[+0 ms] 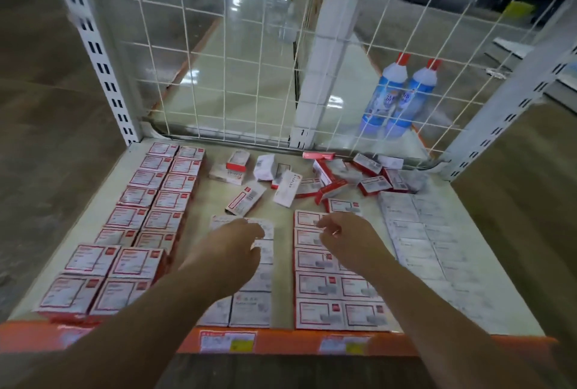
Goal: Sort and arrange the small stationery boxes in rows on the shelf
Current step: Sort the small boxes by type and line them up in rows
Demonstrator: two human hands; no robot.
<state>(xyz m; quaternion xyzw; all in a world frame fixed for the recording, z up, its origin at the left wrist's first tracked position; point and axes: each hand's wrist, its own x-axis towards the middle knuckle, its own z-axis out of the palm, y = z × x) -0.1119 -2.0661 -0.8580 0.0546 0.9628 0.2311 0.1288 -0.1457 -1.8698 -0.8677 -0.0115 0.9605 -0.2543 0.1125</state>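
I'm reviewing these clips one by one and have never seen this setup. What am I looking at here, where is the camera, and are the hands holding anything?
There is no machine: a person works with bare hands, filmed by one wide-angle camera on their head, looking down. The left hand and right hand reach over a shop shelf with a wire mesh back. Small red and white boxes lie in neat rows on the left and in the middle, pale ones on the right, and a loose unsorted pile sits at the back. Two blue bottles stand behind the mesh. Both hands hover over the middle rows; whether they hold anything is unclear.
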